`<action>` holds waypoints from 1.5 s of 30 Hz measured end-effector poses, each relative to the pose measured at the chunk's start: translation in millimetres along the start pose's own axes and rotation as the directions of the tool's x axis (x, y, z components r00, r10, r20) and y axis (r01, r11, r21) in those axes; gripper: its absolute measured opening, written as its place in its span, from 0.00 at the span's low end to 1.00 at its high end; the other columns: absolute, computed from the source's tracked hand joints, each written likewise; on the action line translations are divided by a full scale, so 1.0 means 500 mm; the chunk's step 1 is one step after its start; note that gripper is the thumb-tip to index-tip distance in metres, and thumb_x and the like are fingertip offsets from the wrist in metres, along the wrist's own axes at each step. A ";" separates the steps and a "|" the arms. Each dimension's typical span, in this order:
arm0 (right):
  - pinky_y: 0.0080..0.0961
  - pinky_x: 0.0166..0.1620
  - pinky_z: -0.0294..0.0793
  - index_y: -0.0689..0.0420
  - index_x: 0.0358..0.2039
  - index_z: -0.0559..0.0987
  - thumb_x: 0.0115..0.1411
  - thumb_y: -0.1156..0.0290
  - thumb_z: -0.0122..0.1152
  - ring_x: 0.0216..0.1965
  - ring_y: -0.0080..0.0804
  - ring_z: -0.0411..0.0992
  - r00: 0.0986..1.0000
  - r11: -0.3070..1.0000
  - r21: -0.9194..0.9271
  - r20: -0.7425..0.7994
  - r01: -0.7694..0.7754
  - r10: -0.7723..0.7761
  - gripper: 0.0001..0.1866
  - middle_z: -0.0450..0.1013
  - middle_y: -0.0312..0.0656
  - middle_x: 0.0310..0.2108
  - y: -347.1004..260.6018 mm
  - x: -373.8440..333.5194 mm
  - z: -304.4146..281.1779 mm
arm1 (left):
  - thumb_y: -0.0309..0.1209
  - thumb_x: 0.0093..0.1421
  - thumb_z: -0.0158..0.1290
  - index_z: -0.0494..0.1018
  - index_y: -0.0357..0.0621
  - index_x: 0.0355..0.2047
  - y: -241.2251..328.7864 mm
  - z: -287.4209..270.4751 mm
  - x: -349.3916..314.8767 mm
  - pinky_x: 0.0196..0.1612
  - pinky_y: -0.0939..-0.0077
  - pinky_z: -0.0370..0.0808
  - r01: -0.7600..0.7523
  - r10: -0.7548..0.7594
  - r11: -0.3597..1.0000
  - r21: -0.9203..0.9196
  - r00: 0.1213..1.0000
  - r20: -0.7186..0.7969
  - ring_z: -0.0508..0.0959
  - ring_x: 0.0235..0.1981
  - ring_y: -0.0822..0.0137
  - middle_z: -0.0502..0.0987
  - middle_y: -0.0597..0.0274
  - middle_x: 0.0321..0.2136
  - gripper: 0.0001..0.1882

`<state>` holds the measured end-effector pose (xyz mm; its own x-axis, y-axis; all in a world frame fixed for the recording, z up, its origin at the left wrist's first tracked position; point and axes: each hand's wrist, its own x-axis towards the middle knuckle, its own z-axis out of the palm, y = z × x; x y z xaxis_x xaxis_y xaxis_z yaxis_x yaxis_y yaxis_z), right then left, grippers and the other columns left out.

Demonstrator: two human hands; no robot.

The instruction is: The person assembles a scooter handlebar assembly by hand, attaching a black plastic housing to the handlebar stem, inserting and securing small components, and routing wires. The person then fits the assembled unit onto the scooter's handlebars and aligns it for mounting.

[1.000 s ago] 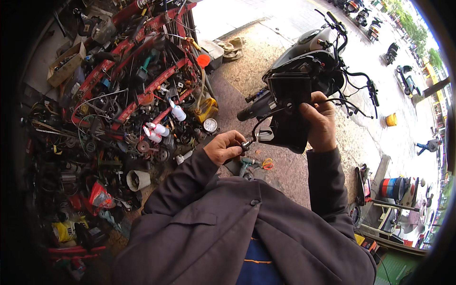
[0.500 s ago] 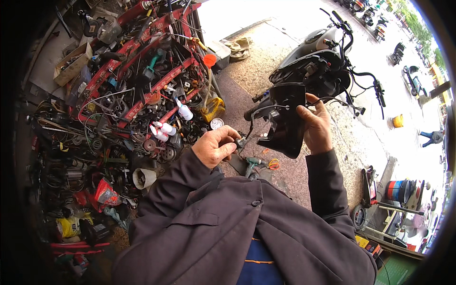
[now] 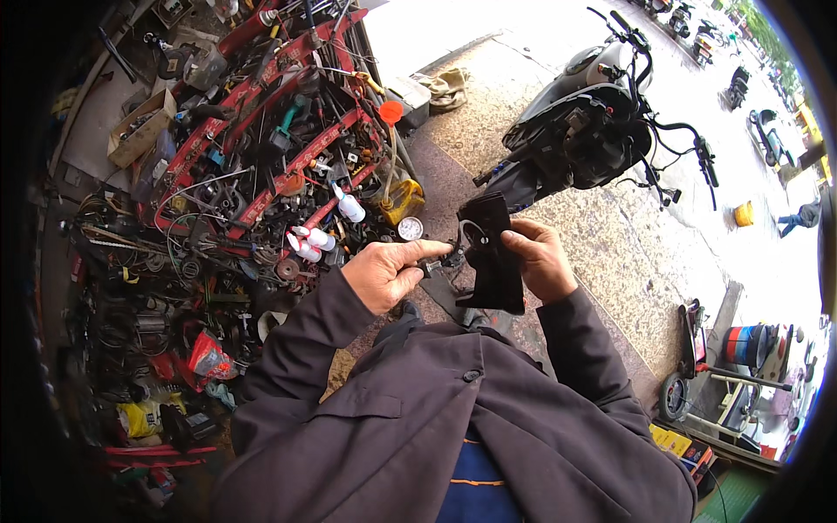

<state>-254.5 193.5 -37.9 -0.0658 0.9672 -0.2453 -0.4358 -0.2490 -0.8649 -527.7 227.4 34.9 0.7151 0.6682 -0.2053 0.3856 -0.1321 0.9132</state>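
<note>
My right hand [image 3: 545, 260] grips a black glossy plastic panel [image 3: 499, 275] by its right edge, thumb on the face toward me. A dark cable [image 3: 472, 228] loops off the panel's left side. Left of it, my left hand [image 3: 384, 275] stretches its index finger toward the cable. Under that finger, its thumb and other fingers close on a small cable-end fitting [image 3: 432, 268], partly hidden and too small to make out fully. Beyond the panel stands a scooter [image 3: 580, 131] with its dark inner parts and loose cables exposed.
Red metal racks [image 3: 261, 187] heaped with tools and parts fill the left. White bottles [image 3: 309, 240], a yellow jug [image 3: 403, 202] and a round white tub [image 3: 410, 228] stand near my left hand. A wheeled cart [image 3: 741, 383] is at the right.
The panel has come down and left, closer to me, and turned more edge-on. My left index finger has straightened out. My view has shifted slightly.
</note>
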 end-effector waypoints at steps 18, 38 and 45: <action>0.22 0.37 0.73 0.65 0.40 0.78 0.56 0.77 0.62 0.31 0.20 0.72 0.959 0.780 -0.578 0.012 0.239 -0.284 0.11 0.78 0.43 0.30 0.030 0.031 0.057 | 0.30 0.58 0.52 0.74 0.46 0.50 -0.051 0.011 0.024 0.33 0.68 0.74 0.012 0.025 0.886 0.463 0.997 -0.074 0.79 0.27 0.59 0.79 0.50 0.26 0.18; 0.34 0.36 0.75 0.64 0.35 0.79 0.50 0.75 0.64 0.31 0.47 0.78 0.944 0.631 -0.745 -0.006 0.216 -0.331 0.11 0.77 0.53 0.28 0.048 0.030 0.061 | 0.38 0.61 0.54 0.70 0.48 0.53 -0.052 0.047 0.047 0.27 0.67 0.72 0.196 -0.130 0.909 0.369 0.972 -0.197 0.79 0.25 0.54 0.78 0.52 0.23 0.20; 0.34 0.36 0.75 0.63 0.35 0.79 0.51 0.74 0.64 0.31 0.47 0.78 0.939 0.630 -0.743 -0.006 0.226 -0.343 0.10 0.77 0.53 0.28 0.049 0.034 0.056 | 0.36 0.61 0.54 0.70 0.56 0.57 -0.060 0.073 0.053 0.36 0.69 0.76 -0.012 0.129 0.934 0.358 0.943 -0.307 0.80 0.32 0.52 0.80 0.50 0.33 0.22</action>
<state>-291.4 205.1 -50.9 0.0927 0.9937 0.0636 0.3773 0.0241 -0.9258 -498.9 222.2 -10.8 0.5453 0.8376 0.0327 0.5604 -0.3932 0.7289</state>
